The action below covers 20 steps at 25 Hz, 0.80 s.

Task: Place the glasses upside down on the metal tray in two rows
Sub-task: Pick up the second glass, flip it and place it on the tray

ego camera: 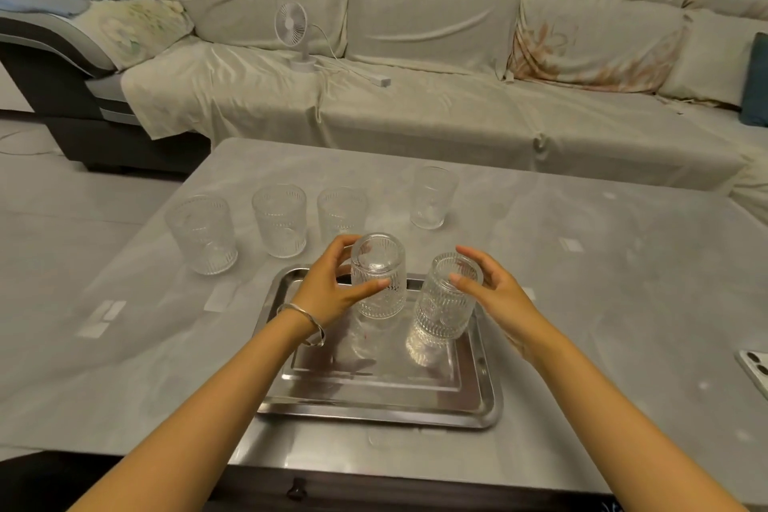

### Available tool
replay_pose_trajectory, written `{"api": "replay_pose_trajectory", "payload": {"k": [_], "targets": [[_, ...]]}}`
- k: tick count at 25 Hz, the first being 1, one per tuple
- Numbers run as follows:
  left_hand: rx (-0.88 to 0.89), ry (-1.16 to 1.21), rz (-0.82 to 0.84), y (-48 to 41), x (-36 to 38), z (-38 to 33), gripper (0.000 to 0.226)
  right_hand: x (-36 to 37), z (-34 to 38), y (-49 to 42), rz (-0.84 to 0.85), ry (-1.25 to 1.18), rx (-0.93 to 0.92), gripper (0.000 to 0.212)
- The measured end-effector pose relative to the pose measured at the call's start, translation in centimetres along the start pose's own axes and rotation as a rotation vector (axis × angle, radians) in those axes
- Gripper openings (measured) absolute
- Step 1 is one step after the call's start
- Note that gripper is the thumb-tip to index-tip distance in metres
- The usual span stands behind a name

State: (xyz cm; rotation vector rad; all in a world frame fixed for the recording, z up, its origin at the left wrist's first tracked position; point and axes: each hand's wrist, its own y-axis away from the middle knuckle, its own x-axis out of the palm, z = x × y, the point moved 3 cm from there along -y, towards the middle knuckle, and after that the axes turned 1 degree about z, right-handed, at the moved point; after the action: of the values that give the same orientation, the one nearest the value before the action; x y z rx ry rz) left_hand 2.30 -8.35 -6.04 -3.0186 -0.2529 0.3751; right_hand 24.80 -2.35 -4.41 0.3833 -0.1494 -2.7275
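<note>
Two ribbed glasses are bottom-up over the far end of the tray (374,407): the left glass (379,276) stands with its long axis near vertical, and the right glass (446,297) tilts, base leaning to the right and away from the other. Whether either rim is fully down on the metal I cannot tell; the reflections blur the contact. The left hand (332,291) wraps the left glass from its left side, thumb across the near face and fingers curled behind, so it grips that glass. The right hand (494,291) is at the right glass from the right, thumb tip on the wall near the base, the other fingers spread and mostly clear of it, so it reads as a loose, half-open touch, not a firm hold. Four more glasses stand upright on the table (582,303) beyond the tray: three in a line at far left (202,235), (280,227), (341,214) and one far centre (432,197). In my judgement the next pick lies forward of the hands, the line of three nearer the left hand, the lone one about equally reachable; each would need turning over about its short axis
</note>
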Motion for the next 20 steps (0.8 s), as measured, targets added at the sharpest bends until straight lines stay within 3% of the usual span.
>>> {"api": "replay_pose_trajectory", "payload": {"k": [20], "targets": [[-0.014,-0.213,0.103,-0.3,0.8,1.3,0.082,0.0,-0.2,-0.2,0.018,-0.014,-0.003,0.048]]}}
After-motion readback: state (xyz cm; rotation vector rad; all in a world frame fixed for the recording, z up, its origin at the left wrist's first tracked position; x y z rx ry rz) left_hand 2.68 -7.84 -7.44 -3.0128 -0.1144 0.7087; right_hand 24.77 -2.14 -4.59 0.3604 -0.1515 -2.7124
